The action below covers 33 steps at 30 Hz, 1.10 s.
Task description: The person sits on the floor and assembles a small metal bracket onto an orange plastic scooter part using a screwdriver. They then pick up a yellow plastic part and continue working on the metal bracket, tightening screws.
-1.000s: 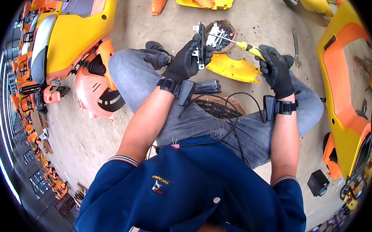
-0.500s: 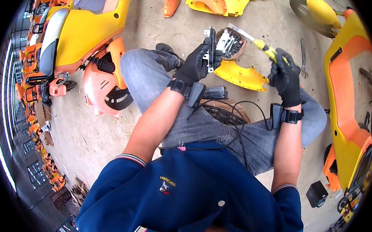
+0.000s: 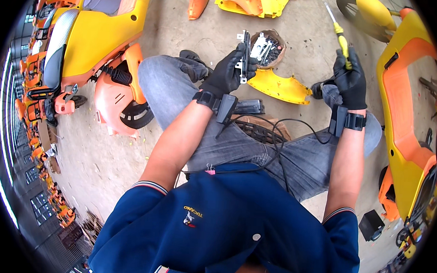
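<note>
My left hand [image 3: 227,71], in a black glove, is closed around a flat dark part with metal mounting tabs [image 3: 244,57], held on edge. My fingers hide some of it. Out to the right, my black-gloved right hand [image 3: 350,79] grips a screwdriver by its yellow handle [image 3: 342,42]; the long shaft points up and away. Just beyond the dark part sits a round container [image 3: 284,47] of screws and small metal pieces. A curved yellow panel [image 3: 281,88] lies on the floor between my hands, touching neither.
Yellow and orange vehicle bodies stand to the left [image 3: 101,38] and right [image 3: 399,120]. More yellow panels [image 3: 268,4] lie at the far side. A black cable [image 3: 297,121] loops over my lap. A black box [image 3: 371,225] is at the lower right.
My right hand has moved right with the screwdriver, which has swung from pointing left to pointing more steeply away. The wrench on the floor is now hidden. My left hand keeps its grip.
</note>
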Each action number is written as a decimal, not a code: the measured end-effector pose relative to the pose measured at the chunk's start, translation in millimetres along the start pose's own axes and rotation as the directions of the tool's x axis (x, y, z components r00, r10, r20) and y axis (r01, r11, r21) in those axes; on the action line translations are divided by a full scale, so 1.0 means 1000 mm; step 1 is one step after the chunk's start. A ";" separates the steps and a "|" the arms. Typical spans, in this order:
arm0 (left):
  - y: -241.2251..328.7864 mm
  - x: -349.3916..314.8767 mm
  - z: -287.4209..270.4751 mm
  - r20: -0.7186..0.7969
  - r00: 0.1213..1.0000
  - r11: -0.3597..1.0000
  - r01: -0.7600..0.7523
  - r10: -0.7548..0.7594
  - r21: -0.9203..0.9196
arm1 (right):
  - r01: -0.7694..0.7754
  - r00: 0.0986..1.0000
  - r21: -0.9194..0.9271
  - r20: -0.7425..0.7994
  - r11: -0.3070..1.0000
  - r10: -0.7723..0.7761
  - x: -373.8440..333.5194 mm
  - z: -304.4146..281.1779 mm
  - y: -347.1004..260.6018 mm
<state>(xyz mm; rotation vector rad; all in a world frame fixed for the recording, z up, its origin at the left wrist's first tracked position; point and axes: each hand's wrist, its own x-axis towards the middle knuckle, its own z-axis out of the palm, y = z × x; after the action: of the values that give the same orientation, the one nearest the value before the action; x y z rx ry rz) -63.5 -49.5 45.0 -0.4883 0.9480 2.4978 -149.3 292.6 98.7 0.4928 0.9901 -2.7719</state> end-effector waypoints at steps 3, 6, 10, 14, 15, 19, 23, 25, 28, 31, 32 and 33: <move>0.007 -0.004 0.005 0.022 1.000 0.997 -0.021 0.020 0.074 | -0.069 0.995 -0.213 0.062 0.975 0.084 -0.008 0.002 0.004; 0.024 -0.011 0.014 0.032 0.998 0.990 -0.061 0.057 0.129 | -0.015 0.978 -0.450 0.180 0.893 0.107 -0.029 0.026 0.007; 0.044 -0.013 0.023 0.057 0.993 0.985 -0.110 0.103 0.136 | 0.001 0.949 -0.672 0.233 0.740 0.211 -0.052 0.047 0.003; 0.046 -0.008 0.018 0.053 0.996 0.990 -0.077 0.071 0.116 | 0.030 0.961 -0.726 0.211 0.687 0.180 -0.069 0.059 0.012; 0.042 -0.009 0.019 0.054 0.996 0.991 -0.074 0.069 0.107 | 0.002 0.960 -0.722 0.195 0.691 0.201 -0.068 0.053 0.015; 0.033 -0.004 0.017 0.057 0.995 0.992 -0.088 0.083 0.092 | -0.073 0.956 -0.700 0.154 0.710 0.250 -0.057 0.038 0.024; 0.033 0.002 0.010 0.061 0.995 0.995 -0.081 0.078 0.061 | -0.077 0.957 -0.671 0.157 0.738 0.243 -0.049 0.038 0.028; 0.034 0.000 0.014 0.025 0.996 0.994 -0.084 0.083 0.069 | -0.097 0.952 -0.636 0.164 0.766 0.257 -0.044 0.036 0.030; 0.031 0.001 0.009 0.051 0.992 0.992 -0.119 0.117 0.050 | -0.126 0.946 -0.618 0.161 0.776 0.283 -0.040 0.034 0.032; 0.030 0.003 0.009 0.039 0.995 0.996 -0.090 0.089 0.015 | -0.142 0.943 -0.629 0.147 0.764 0.297 -0.044 0.036 0.033; 0.029 0.003 0.009 0.036 0.995 0.996 -0.092 0.091 0.018 | -0.155 0.940 -0.624 0.144 0.766 0.308 -0.043 0.034 0.034; 0.029 0.004 0.009 0.033 0.995 0.995 -0.092 0.091 0.023 | -0.168 0.938 -0.618 0.140 0.768 0.318 -0.042 0.032 0.036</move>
<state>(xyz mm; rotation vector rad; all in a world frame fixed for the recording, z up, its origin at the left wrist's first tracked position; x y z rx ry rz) -83.4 -61.7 65.1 -0.4047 1.0089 2.5644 -108.6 246.1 115.9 0.1657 1.5217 -2.0567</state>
